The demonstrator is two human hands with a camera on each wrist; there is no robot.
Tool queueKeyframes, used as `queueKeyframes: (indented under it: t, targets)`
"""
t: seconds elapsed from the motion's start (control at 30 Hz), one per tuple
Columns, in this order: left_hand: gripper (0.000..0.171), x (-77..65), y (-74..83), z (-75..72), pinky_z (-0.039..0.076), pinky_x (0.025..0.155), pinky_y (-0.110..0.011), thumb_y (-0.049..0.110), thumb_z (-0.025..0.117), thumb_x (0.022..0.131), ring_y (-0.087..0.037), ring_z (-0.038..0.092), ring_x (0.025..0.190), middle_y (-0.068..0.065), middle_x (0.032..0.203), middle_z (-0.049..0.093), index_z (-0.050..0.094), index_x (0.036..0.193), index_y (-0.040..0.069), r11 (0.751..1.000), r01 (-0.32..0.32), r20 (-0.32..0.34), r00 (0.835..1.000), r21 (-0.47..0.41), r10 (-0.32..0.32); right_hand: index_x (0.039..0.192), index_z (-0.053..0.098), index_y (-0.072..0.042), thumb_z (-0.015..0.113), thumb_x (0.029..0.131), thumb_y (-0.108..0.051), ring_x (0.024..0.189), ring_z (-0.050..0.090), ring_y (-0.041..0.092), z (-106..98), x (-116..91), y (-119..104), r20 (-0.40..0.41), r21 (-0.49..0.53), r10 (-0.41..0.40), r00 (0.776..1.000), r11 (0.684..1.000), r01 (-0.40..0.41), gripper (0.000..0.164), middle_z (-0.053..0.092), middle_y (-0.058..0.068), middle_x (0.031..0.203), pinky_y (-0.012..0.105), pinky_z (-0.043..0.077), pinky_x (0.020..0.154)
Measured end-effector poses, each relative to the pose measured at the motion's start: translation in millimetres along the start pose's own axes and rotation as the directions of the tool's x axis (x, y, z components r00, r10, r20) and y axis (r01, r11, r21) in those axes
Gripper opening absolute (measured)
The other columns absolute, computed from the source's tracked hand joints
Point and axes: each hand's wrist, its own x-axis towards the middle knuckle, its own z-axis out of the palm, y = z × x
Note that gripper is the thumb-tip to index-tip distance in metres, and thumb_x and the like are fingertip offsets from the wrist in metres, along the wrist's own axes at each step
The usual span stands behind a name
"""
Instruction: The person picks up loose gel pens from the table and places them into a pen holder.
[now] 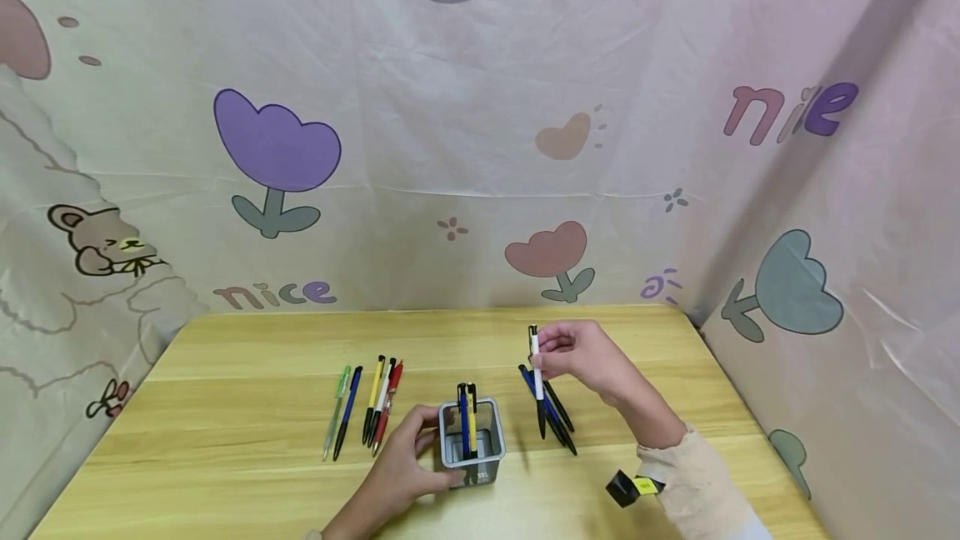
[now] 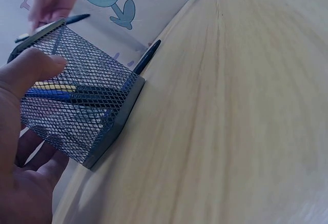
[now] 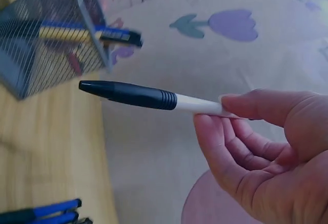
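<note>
My right hand [image 1: 581, 361] pinches a white pen [image 3: 197, 104] with a black grip between thumb and fingers, its black tip pointing down in the head view. Beneath it on the table lie several blue and black pens [image 1: 558, 415]. The left hand [image 1: 405, 461] grips the near left side of a grey mesh pen holder [image 1: 480, 473], its thumb [image 2: 43, 67] across the mesh. Inside the holder stand a blue pen [image 1: 463, 423] and a yellow pen [image 1: 472, 419], leaning against the far wall. In the right wrist view the holder lies beyond the white pen's tip.
Left of the holder, a green pen [image 1: 337, 411], a blue pen [image 1: 348, 412], a yellow pen [image 1: 374, 398], a white pen [image 1: 382, 398] and a red pen [image 1: 389, 407] lie on the wooden table [image 1: 247, 407]. A printed cloth [image 1: 450, 148] surrounds the back and sides.
</note>
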Motion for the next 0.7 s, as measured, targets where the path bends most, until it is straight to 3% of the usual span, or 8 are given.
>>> queueKeyframes:
  t: [0.4,0.7]
  targets:
    - [0.077,0.9,-1.7,-1.0,0.06,0.103,-0.028,0.002,0.091,0.071,-0.047,0.057,0.134,-0.024,0.146,0.051,0.05,0.135,0.005,1.0,-0.002,0.003,1.0,0.003,0.002,0.112,0.063,0.01,0.076,0.088,-0.004,0.083,0.07,0.015,17,-12,-21,0.001,0.011,-0.075,0.997,0.997,0.075,0.031,0.07,0.006,0.093,0.027,0.067,0.079]
    - [0.076,2.1,-3.6,-0.4,0.059,0.105,-0.029,0.004,0.092,0.069,-0.048,0.057,0.134,-0.024,0.146,0.051,0.052,0.134,0.006,1.0,-0.018,-0.011,1.0,0.007,0.018,0.113,0.063,0.011,0.073,0.094,-0.008,0.081,0.074,0.016,32,-11,-21,0.008,0.062,-0.152,0.988,0.987,0.151,0.029,0.072,0.007,0.094,0.033,0.068,0.08]
